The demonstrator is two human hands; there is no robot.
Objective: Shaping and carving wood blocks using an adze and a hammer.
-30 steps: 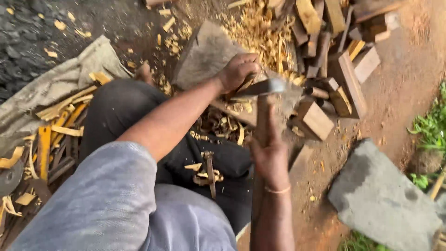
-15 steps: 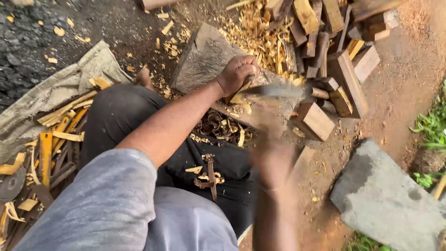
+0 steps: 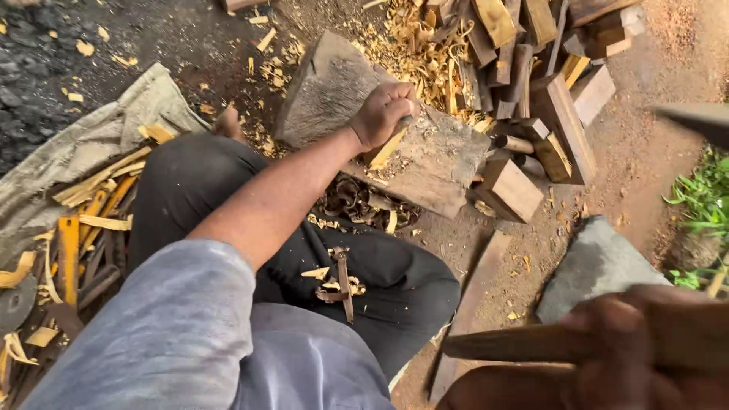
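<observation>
My left hand (image 3: 383,114) is closed on a narrow yellow piece of wood (image 3: 386,149), holding it against a grey, worn chopping block (image 3: 437,163) in front of my knees. My right hand (image 3: 630,342), blurred at the bottom right and close to the camera, grips the long wooden handle (image 3: 516,343) of a chopping tool. A dark blurred shape at the right edge (image 3: 695,118) looks like the tool's blade, raised well away from the block.
A heap of cut wood blocks (image 3: 531,45) and curled shavings lies behind the chopping block. A single block (image 3: 509,190), a flat grey stone (image 3: 600,262) and a plank (image 3: 471,304) lie to the right. A sack (image 3: 91,152) with yellow wood strips is on my left.
My right hand has swung the tool up off the chopping block, back toward the camera and to the right. My left hand has stayed on the wood piece.
</observation>
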